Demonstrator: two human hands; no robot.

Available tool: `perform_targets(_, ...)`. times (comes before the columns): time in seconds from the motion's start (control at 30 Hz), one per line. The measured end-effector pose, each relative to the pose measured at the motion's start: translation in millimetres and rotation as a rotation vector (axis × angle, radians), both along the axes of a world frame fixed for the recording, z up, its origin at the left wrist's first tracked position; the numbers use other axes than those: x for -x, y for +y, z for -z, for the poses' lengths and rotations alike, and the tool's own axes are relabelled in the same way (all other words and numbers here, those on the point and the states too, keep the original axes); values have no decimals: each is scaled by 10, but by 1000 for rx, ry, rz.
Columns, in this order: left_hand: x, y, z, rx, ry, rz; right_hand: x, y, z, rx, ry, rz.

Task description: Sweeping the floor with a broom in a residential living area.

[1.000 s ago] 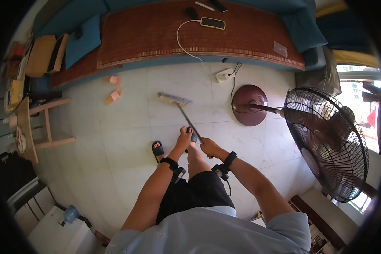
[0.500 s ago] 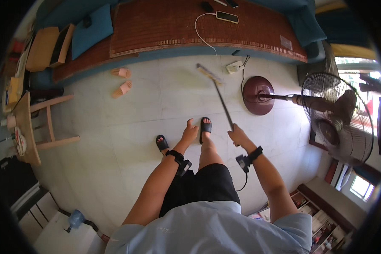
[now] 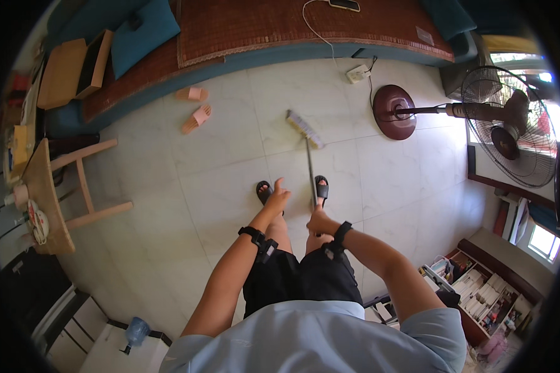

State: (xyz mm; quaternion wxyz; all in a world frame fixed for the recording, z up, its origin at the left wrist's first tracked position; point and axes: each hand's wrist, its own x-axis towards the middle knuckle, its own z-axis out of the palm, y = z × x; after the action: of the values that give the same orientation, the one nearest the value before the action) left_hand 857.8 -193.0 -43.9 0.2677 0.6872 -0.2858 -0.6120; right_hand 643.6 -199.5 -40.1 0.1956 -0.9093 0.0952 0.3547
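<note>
A pale tiled floor (image 3: 230, 149) is bordered by a mat-covered sofa (image 3: 292, 31).
A standing fan (image 3: 448, 110) is set at the right, well apart from the broom (image 3: 305, 129), whose brush end appears rested on the tiles, probably held ahead by its long handle (image 3: 310, 165) to spare stooping. The handle is wrapped by the right hand (image 3: 320, 221); the left hand (image 3: 278, 199) is held just beside, loosely spread around nothing, perhaps for balance. A white power strip (image 3: 357, 74) is laid near the fan, presumably to supply it.
</note>
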Motion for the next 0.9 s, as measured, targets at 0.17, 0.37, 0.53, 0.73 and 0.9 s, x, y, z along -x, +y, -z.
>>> perform_targets(0.17, 230, 117, -13, -138, 158, 183, -159, 452, -355, -150, 198, 390)
perform_targets(0.37, 448, 136, -34, -6, 95, 320, -53, -399, -1446, -821, 265, 1520)
perform_targets(0.53, 521, 53, -65, 149, 159, 68, -98, -894, -2157, -669, 206, 1596)
perform_targets(0.73, 566, -45, -108, 184, 224, -135, -473, -1360, -1621, -521, 188, 1390)
perform_targets(0.9, 534, 109, -170, 190, 41, -239, -590, -1130, -879, -360, 200, 1079)
